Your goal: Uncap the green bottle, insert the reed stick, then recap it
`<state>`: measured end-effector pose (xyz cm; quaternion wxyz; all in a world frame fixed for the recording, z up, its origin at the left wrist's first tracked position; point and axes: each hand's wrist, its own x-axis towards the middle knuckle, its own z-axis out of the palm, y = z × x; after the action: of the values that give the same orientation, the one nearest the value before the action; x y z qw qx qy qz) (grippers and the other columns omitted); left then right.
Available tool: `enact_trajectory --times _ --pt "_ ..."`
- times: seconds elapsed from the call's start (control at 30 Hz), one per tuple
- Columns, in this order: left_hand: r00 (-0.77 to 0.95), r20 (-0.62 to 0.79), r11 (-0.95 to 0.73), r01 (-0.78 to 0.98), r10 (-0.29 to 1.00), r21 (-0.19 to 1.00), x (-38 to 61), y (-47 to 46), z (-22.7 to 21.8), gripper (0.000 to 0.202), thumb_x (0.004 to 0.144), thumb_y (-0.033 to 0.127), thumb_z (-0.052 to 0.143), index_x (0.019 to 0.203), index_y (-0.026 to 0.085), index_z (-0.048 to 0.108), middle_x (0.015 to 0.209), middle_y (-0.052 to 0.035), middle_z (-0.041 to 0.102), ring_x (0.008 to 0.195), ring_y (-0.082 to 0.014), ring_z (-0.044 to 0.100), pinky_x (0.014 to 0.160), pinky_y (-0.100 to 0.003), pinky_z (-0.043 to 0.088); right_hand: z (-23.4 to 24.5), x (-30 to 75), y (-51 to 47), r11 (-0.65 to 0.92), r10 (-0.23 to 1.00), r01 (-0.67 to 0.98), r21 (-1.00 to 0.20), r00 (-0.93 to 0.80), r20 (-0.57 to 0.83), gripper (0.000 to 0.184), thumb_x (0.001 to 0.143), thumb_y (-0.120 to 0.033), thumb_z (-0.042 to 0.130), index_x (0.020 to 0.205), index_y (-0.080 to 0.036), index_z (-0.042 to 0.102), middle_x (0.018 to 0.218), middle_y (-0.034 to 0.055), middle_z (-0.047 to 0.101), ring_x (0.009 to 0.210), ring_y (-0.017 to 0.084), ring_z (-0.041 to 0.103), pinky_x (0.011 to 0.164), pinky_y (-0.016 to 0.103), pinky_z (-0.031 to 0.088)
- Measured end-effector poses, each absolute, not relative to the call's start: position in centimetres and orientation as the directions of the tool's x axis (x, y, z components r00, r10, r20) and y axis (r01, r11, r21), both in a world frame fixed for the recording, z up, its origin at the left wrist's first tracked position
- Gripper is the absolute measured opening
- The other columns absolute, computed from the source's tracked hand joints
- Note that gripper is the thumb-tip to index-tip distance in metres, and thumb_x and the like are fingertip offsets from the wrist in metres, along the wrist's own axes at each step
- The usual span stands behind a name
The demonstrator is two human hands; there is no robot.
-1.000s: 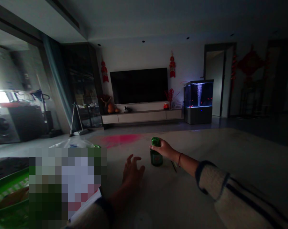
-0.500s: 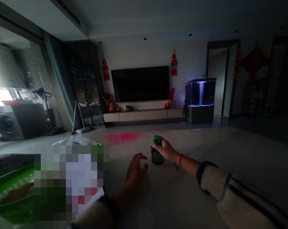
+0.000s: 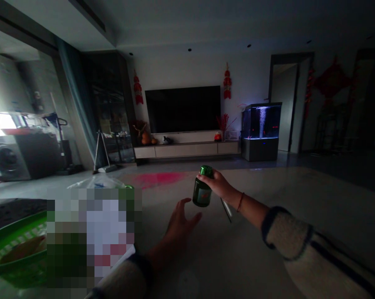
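My right hand (image 3: 217,185) grips a small green bottle (image 3: 202,193) near its cap and holds it tilted, lifted off the pale table top (image 3: 268,199). My left hand (image 3: 181,219) reaches out just below and left of the bottle, fingers spread and open, not touching it. A thin dark stick-like object (image 3: 227,209) lies on the table beneath my right wrist.
A green basket (image 3: 16,249) sits at the lower left beside a blurred-out patch. A clear plastic bag (image 3: 96,182) lies behind it. Across the dim room stand a TV (image 3: 183,109), a low cabinet (image 3: 187,150) and a lit fish tank (image 3: 260,124).
My right hand has lifted the green bottle off the table and tilted it. My left hand has slid forward and right, toward the bottle.
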<state>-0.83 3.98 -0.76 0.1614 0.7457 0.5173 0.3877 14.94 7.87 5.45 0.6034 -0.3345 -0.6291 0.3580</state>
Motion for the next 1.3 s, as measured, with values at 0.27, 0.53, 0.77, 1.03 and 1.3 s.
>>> enact_trajectory --times 0.27,0.53,0.77,1.03,1.3 --pt "0.195 0.376 -0.424 0.405 0.906 0.810 0.0 3.5 -0.5 0.071 0.059 0.036 0.066 0.117 0.016 0.031 0.116 -0.0117 0.049 0.108 -0.0225 0.046 0.093 -0.038 0.036 5.5 13.4 5.6 0.494 0.861 -0.002 -0.869 -0.140 0.489 0.030 0.058 -0.038 0.066 0.070 -0.013 0.055 0.065 -0.0005 0.056 0.060 0.010 0.051 0.061 0.025 0.042" --pt "0.126 0.381 -0.398 0.163 0.916 0.903 -0.1 4.1 -1.2 0.103 0.052 0.032 0.072 0.131 0.022 0.005 0.123 -0.0137 0.041 0.101 -0.0232 0.053 0.084 -0.037 0.044 5.2 11.6 3.7 0.433 0.902 0.090 -0.897 -0.051 0.430 0.028 0.055 -0.034 0.068 0.067 -0.015 0.052 0.064 -0.0023 0.052 0.058 0.009 0.048 0.056 0.022 0.040" --pt "0.115 0.390 -0.406 0.203 0.914 0.891 0.3 3.0 -0.3 0.086 0.055 0.030 0.069 0.126 0.020 0.021 0.112 -0.0095 0.052 0.098 -0.0215 0.054 0.082 -0.034 0.045 4.6 11.1 3.8 0.386 0.923 0.065 -0.920 -0.036 0.384 0.028 0.055 -0.033 0.068 0.068 -0.015 0.050 0.063 -0.0021 0.052 0.059 0.010 0.050 0.055 0.022 0.040" --pt "0.077 0.420 -0.422 0.320 0.904 0.848 0.2 3.0 -0.1 0.050 0.057 0.036 0.066 0.098 0.014 0.047 0.085 -0.0055 0.061 0.077 -0.0189 0.057 0.067 -0.031 0.046 5.3 11.7 4.4 0.408 0.911 0.037 -0.912 -0.083 0.404 0.033 0.060 -0.043 0.064 0.074 -0.015 0.052 0.070 0.0012 0.057 0.066 0.012 0.053 0.060 0.024 0.042" --pt "0.072 0.411 -0.409 0.349 0.909 0.843 0.3 2.7 0.0 0.049 0.057 0.039 0.065 0.097 0.015 0.048 0.085 -0.0043 0.061 0.073 -0.0172 0.058 0.064 -0.029 0.046 8.1 15.5 5.4 0.524 0.842 0.438 -0.730 -0.139 0.521 0.048 0.073 -0.060 0.042 0.088 -0.015 0.053 0.067 0.0008 0.055 0.057 0.010 0.049 0.054 0.023 0.036"
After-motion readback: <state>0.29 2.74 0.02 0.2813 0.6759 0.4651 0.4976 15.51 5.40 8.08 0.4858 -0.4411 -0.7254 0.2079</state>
